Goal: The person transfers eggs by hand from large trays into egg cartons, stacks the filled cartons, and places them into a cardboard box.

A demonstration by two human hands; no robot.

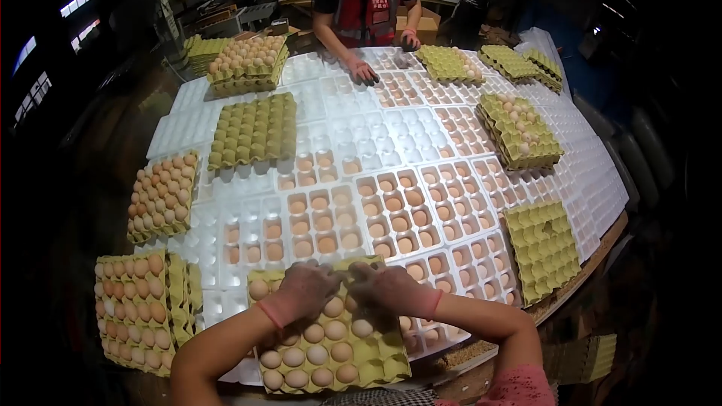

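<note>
while the left hand (308, 289) and right hand (395, 290) bend over the egg tray (374, 351), seemingly gathering eggs (335, 329), i cannot tell either grip's state; lifting next likely needs gentleness.

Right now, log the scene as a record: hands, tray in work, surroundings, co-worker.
left_hand: gloved left hand, low over upper part of the pulp egg tray; grip unclear
right_hand: gloved right hand, beside the left over the same tray; grip unclear
tray_load: partly filled with eggs
surface: white plastic cell trays, eggs in many cells
left_side: egg-laden pulp tray stack
right_side: yellow-green pulp tray
co-worker: person on the far side, red vest
</note>
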